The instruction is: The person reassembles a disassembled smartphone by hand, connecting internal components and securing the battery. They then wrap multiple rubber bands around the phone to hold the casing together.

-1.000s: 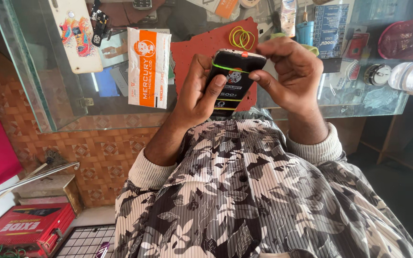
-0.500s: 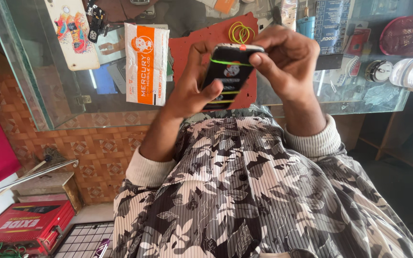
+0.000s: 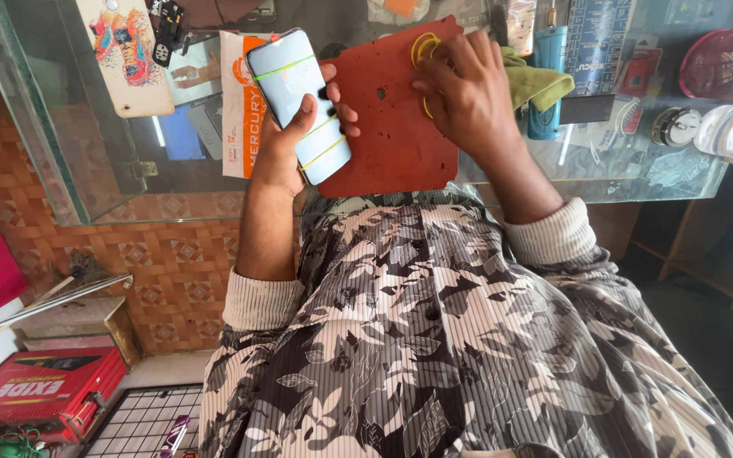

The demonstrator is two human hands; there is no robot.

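The left hand grips a smartphone bound with thin yellow-green rubber bands, holding it above the near edge of a glass counter. The phone's pale back faces the camera; the thumb lies along its left edge and the fingertips curl round the right edge, so the body sits clasped between thumb and fingers with the palm under its near end. Its long axis runs from near to far, tilted a little to the left at the top, with the far end pointing away from the person toward the back of the counter. Just right of the phone lies a red-brown mat on the glass, its near left corner tucked behind the phone. The right hand rests on the far right part of that mat, fingers bent and pressed down on a small pile of yellow rubber bands; whether any band is actually pinched cannot be told. A green cloth lies just beyond the right hand, beside a blue cylindrical container. Left of the phone stands a white and orange packet, and further left a printed phone cover.
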